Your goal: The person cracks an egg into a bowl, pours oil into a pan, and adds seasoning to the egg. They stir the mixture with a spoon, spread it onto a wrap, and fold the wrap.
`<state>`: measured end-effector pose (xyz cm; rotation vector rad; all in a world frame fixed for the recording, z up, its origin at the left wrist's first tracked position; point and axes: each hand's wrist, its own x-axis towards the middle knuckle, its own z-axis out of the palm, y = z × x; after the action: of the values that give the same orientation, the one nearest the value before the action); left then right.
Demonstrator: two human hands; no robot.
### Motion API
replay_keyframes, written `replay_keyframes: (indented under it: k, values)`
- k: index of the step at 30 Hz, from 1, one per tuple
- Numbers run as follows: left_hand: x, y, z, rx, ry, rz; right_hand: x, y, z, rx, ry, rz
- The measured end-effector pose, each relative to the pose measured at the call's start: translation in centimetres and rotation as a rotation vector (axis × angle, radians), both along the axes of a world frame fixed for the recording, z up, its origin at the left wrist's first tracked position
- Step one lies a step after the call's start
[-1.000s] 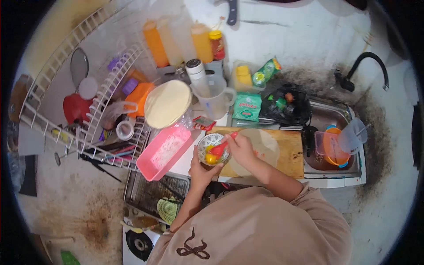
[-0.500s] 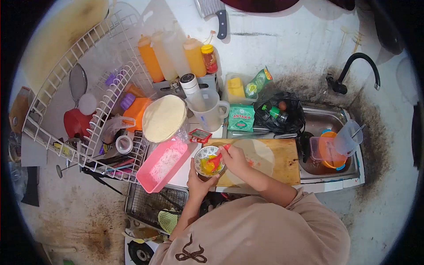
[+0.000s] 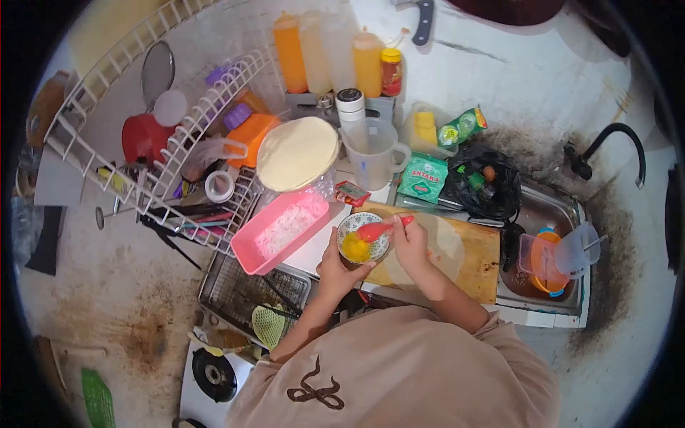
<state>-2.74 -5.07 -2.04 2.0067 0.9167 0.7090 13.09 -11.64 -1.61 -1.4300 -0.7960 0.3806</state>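
My left hand [image 3: 337, 268] is wrapped round the side of a small patterned bowl [image 3: 344, 222], which is tilted a little. Yellow egg [image 3: 354, 247] lies inside it. In my right hand [image 3: 409, 241] is the handle of a red spoon [image 3: 372, 231], its head over the egg. Beneath and beside the bowl is a wooden board [image 3: 479, 258] with a round flat sheet [image 3: 448, 246] on it. Left of the bowl stands a pink tray [image 3: 246, 250] holding white powder. A stack of pale round wrappers [image 3: 297, 153] sits behind the tray.
A white dish rack [image 3: 93, 171] stands at the left. Behind the board are a clear jug [image 3: 374, 160], a green packet [image 3: 422, 178] and a black plastic bag [image 3: 499, 192]. At the right is a sink [image 3: 560, 299] with a tap [image 3: 621, 128]. A stove [image 3: 214, 374] is at the lower left.
The camera view has shifted, so the scene sits differently in the frame. The red spoon's head has lifted from the egg towards the bowl's upper right side.
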Motion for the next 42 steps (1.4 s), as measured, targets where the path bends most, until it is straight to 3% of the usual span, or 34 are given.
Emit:
replay_keyframes:
  k: [2,5,8,11,14,17,20,23,26,29,32,35,38,41,42]
  values:
    - [-0.1,0.2,-1.1,-0.005,-0.067,-0.018,0.1,-0.2,0.5,-0.090,0.053,0.064]
    - [-0.1,0.1,-0.4,-0.004,-0.081,-0.027,0.1,0.0,-0.1,0.008,0.060,-0.005]
    - [-0.1,0.1,-0.5,-0.013,-0.040,-0.005,0.5,-0.3,-0.4,-0.031,0.139,0.113]
    - [-0.3,0.1,0.0,-0.042,0.013,0.002,0.2,0.0,-0.8,0.077,0.030,-0.043]
    - [-0.1,0.2,-0.8,-0.001,-0.011,0.005,0.9,-0.2,-0.6,-0.049,0.170,0.131]
    - [-0.2,0.3,-0.5,-0.008,0.033,0.001,0.5,-0.2,-0.1,0.063,0.083,0.004]
    - [-0.2,0.5,-1.7,0.043,-0.026,0.002,0.6,-0.3,0.8,-0.052,0.183,0.149]
    - [-0.2,0.4,-1.2,0.034,0.028,0.014,0.4,-0.3,-0.1,0.067,0.047,0.042]
    - [-0.2,0.5,-1.4,0.030,0.008,0.006,0.8,-0.3,0.1,-0.027,0.154,0.154]
    - [-0.2,0.6,-1.4,0.011,-0.006,-0.005,0.5,-0.2,-0.2,0.054,-0.008,0.024]
    - [-0.2,0.5,-1.5,0.031,0.022,0.017,0.2,-0.2,0.8,-0.025,0.114,0.126]
    - [-0.1,0.4,-1.4,0.026,0.033,0.024,0.4,-0.2,-0.1,0.007,0.008,0.027]
    - [-0.2,0.3,-0.2,-0.025,0.058,0.014,0.4,-0.2,0.9,-0.027,0.183,0.127]
    - [-0.2,0.2,0.2,-0.008,0.065,0.016,0.4,-0.1,0.0,-0.051,-0.060,0.020]
    - [-0.2,0.2,0.0,-0.005,0.059,0.019,0.3,-0.1,0.3,-0.044,0.011,0.051]
